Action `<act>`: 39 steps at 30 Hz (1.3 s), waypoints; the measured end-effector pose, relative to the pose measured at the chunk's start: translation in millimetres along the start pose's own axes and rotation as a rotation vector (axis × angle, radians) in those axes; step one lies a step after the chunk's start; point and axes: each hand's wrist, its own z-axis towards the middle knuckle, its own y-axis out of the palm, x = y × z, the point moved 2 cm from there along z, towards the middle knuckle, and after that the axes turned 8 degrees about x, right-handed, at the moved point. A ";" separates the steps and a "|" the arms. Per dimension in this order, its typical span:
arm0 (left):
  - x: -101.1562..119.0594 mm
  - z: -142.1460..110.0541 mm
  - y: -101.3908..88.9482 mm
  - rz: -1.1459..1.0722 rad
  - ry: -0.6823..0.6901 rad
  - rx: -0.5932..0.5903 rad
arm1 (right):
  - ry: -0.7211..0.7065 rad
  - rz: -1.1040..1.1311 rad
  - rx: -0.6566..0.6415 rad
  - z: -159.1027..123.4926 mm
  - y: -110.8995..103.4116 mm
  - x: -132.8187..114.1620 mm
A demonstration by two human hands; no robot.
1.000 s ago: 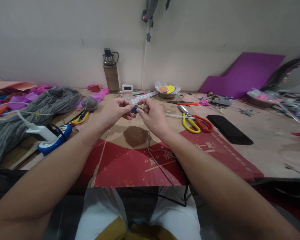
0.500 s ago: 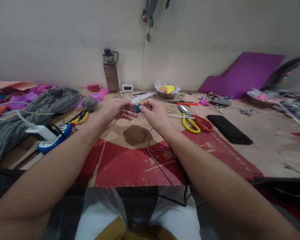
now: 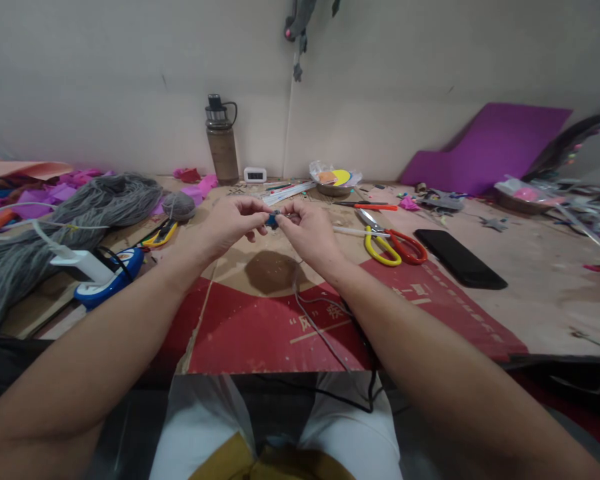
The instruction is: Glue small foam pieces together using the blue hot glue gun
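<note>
A small dark-blue piece (image 3: pixel 273 219) sits between my two hands above the cardboard; its exact kind is too small to tell. My left hand (image 3: pixel 237 223) pinches its left side between thumb and forefinger, the other fingers curled. From the other side, my right hand (image 3: pixel 307 230) grips it with thumb and fingertips. A thin grey strand (image 3: pixel 300 303) runs below my right hand over the red and brown cardboard sheet (image 3: pixel 245 333). Scissors (image 3: pixel 380 243) with one yellow and one red handle lie to the right of my right hand.
A black phone (image 3: pixel 460 259) lies right of the scissors. Grey yarn (image 3: pixel 115 200), a yellow cutter (image 3: pixel 163 235) and a blue-white power strip (image 3: pixel 110 277) are on the left. Along the wall stand a bottle (image 3: pixel 223 147), a small clock (image 3: pixel 255 175) and a dish (image 3: pixel 336 189).
My left fingers have closed in on the blue piece, thumb and forefinger now pinching it. My right hand keeps its grip, nearly in place.
</note>
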 end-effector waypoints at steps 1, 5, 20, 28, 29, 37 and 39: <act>1.1 -0.4 0.1 0.034 0.024 0.004 | -0.008 -0.003 -0.002 -0.4 -0.1 -0.2; 4.1 -2.6 0.6 0.105 0.048 0.005 | -0.030 -0.023 -0.012 -1.2 -0.2 -0.9; -11.3 8.5 -5.9 -0.199 -0.040 0.179 | -0.002 0.051 -0.050 -4.7 2.7 -0.6; -25.1 19.1 -13.9 -0.331 -0.025 0.325 | -0.066 -0.151 -0.488 -6.4 8.2 8.4; -26.6 20.3 -14.7 -0.349 -0.027 0.334 | -0.051 -0.207 -0.501 -4.8 5.5 8.8; -25.1 25.1 -27.4 -0.629 -0.059 0.412 | 0.197 -0.806 -0.149 15.8 -38.6 29.5; -23.7 25.9 -31.0 -0.697 -0.079 0.420 | 0.231 -0.869 -0.269 13.5 -36.3 42.2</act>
